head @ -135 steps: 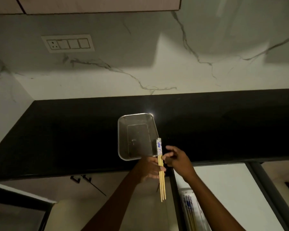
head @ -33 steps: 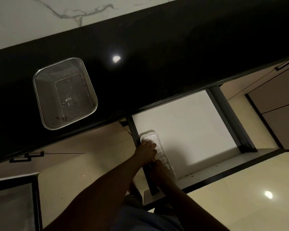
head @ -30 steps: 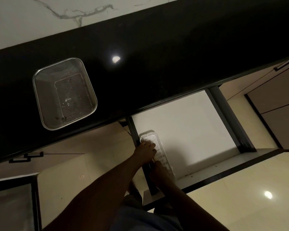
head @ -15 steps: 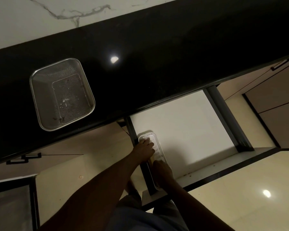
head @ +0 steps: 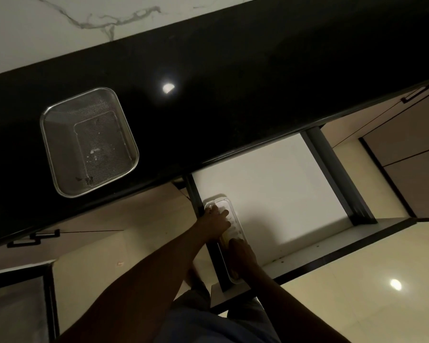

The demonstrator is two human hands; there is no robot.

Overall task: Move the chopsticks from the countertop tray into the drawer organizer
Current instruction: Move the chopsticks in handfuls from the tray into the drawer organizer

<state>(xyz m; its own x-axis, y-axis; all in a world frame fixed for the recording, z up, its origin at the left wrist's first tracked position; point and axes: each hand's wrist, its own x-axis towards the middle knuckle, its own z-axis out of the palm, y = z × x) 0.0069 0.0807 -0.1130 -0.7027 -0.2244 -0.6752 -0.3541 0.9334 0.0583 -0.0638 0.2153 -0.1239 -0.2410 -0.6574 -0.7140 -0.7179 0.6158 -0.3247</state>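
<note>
The metal mesh tray [head: 60,154] sits on the black countertop with no chopsticks in it. Below, a clear plastic organizer [head: 225,202] lies along the left side of the open drawer [head: 278,194]. My left hand [head: 214,222] rests on the organizer's far half with its fingers spread flat. My right hand [head: 242,256] covers the near half, knuckles up. Only a short yellow stretch of the chopsticks [head: 225,240] shows between the two hands, lying inside the organizer. The rest is hidden under my hands.
The drawer's dark side rails [head: 332,174] frame a white floor panel. Cabinet fronts with black handles [head: 34,240] run under the counter. The glossy tiled floor [head: 357,305] lies to the right, and a marble wall [head: 60,26] rises behind the counter.
The chopsticks, held over the counter by the tray 4.5 s ago, now lie in the drawer organizer. In the last second my left hand slid slightly toward its far end.
</note>
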